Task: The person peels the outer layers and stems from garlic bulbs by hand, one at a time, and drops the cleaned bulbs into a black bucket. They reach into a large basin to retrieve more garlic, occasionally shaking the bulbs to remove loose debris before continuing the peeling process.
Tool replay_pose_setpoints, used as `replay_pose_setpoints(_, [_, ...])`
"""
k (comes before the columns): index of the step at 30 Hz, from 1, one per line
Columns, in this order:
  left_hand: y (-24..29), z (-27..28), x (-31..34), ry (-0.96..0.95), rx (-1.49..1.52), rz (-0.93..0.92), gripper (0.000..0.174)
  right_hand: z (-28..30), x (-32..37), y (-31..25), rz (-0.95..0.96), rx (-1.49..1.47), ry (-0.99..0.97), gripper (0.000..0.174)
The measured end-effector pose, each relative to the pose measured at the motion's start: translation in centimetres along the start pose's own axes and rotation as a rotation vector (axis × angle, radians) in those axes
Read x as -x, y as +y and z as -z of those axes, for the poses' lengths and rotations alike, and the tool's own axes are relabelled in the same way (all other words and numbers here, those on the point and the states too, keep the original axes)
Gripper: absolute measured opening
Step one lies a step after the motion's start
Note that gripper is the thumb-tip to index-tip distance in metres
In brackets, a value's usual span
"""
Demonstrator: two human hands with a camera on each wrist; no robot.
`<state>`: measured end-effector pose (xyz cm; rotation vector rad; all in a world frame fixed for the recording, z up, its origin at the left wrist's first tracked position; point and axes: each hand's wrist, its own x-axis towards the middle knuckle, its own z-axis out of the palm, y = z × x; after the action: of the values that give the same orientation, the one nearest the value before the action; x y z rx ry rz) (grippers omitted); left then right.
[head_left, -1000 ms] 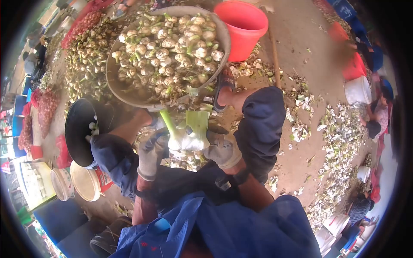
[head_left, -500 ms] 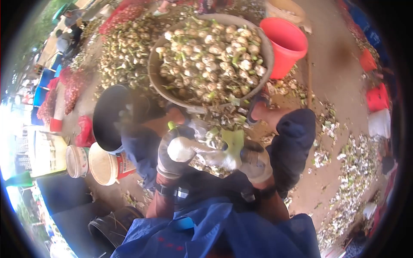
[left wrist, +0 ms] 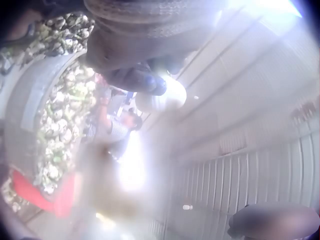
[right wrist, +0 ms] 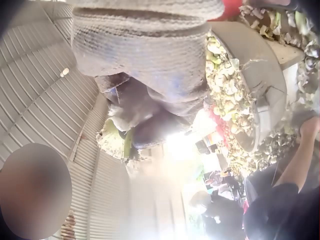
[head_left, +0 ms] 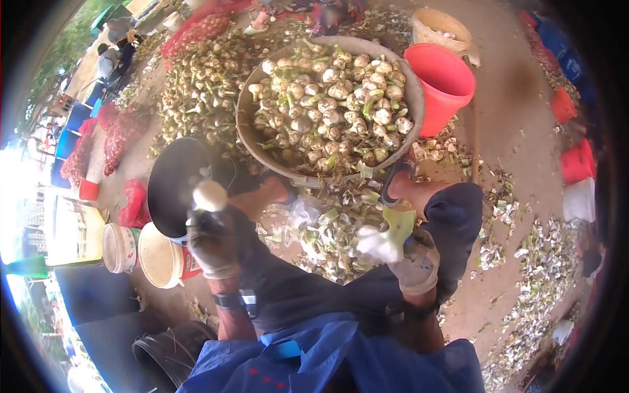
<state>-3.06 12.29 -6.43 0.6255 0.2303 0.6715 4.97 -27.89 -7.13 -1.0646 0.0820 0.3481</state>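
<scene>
My gloved left hand (head_left: 213, 242) holds a peeled white garlic bulb (head_left: 210, 195) in front of the mouth of a black bucket (head_left: 164, 187). The left wrist view shows the bulb (left wrist: 172, 97) at the dark fingertips of that glove. Over by the right knee, my gloved right hand (head_left: 417, 262) grips a strip of garlic husk (head_left: 396, 229), white at one end and pale green at the other. In the right wrist view the husk (right wrist: 112, 142) sticks out past the curled fingers. A wide round basin (head_left: 246, 131) heaped with unpeeled garlic stands ahead of both hands.
Husk scraps (head_left: 334, 239) lie between the legs. A red bucket (head_left: 439, 111) stands right of the basin, with a tan bucket (head_left: 419, 29) behind it. Loose garlic (head_left: 196, 92) is piled at the back left. Two pale buckets (head_left: 160, 255) sit near the left knee.
The hands have drawn apart, and the bulb has come away from its husk. My left hand has carried the bulb left toward the black bucket; the right has moved right with the husk.
</scene>
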Motion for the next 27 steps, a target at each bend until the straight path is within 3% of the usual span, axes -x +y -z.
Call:
replay_pose_setpoints(1, [0.7,1.9,-0.9,-0.010,0.016,-0.078,0.039,0.6,-0.3,0.6,0.002,0.003,0.004,0.030])
replay_pose_setpoints(3, [2.3,-0.5,-0.9,0.196,0.064,-0.123,0.041,1.2,-0.6,1.1,-0.105,-0.381,-0.104,0.026])
replay_pose_setpoints(4, [2.7,-0.4,-1.3,0.244,0.094,-0.168,0.043,1.2,-1.1,1.0,-0.132,-0.013,-0.088,0.023])
replay_pose_setpoints(7, [2.9,-0.2,-1.8,0.328,0.135,-0.199,0.044,-0.1,-1.2,1.3,-0.216,-0.009,-0.065,0.022])
replay_pose_setpoints(8, [2.4,0.3,-2.5,0.278,0.022,-0.214,0.063,-1.0,-1.4,1.3,-0.205,0.053,-0.068,0.022])
replay_pose_setpoints(9, [2.2,0.5,-3.0,0.280,0.021,-0.211,0.063,-1.6,-1.6,0.9,-0.207,0.054,-0.065,0.022])
replay_pose_setpoints(11, [0.9,-0.5,-4.7,0.140,-0.107,0.025,0.057,-2.2,-2.0,0.4,-0.284,0.246,-0.051,0.023])
replay_pose_setpoints(12, [-0.8,-0.9,-5.9,0.026,-0.039,0.067,0.045,-1.9,-2.4,1.4,-0.211,0.321,-0.058,0.024])
replay_pose_setpoints(13, [-2.3,-0.6,-7.2,0.029,-0.040,0.073,0.045,-2.0,-2.9,1.8,-0.215,0.321,-0.053,0.024])
replay_pose_setpoints(15, [-5.3,-0.4,-9.6,-0.295,-1.301,-0.312,0.036,-2.3,-3.9,2.2,-0.194,0.232,-0.088,0.022])
replay_pose_setpoints(16, [-6.0,-3.4,-10.2,-0.454,-1.456,-0.268,0.033,-2.3,-4.3,2.3,-0.195,0.231,-0.080,0.022])
replay_pose_setpoints(17, [-6.9,-6.9,-10.6,-0.619,-1.606,-0.220,0.031,-2.2,-4.7,2.5,-0.198,0.255,-0.090,0.021])
replay_pose_setpoints(18, [-9.0,-8.2,-10.9,-0.323,-1.278,0.033,0.029,-2.2,-5.0,2.6,-0.203,0.279,-0.100,0.020])
replay_pose_setpoints(19, [-11.2,-5.8,-13.6,-0.401,-1.212,-0.010,0.032,-2.3,-5.2,2.8,-0.209,0.276,-0.090,0.020])
replay_pose_setpoints(21, [-14.7,-7.8,-15.7,-0.167,-1.141,0.289,0.038,-2.6,-5.6,3.3,-0.216,0.276,-0.105,0.018])
replay_pose_setpoints(25, [-20.9,-5.4,-20.3,-0.400,-2.004,-0.015,0.055,-2.4,-6.8,3.9,-0.346,0.515,-0.181,0.019])
replay_pose_setpoints(27, [-23.7,-4.2,-21.3,-0.354,-2.172,-0.084,0.059,-2.3,-7.3,4.6,-0.306,0.529,-0.187,0.020])
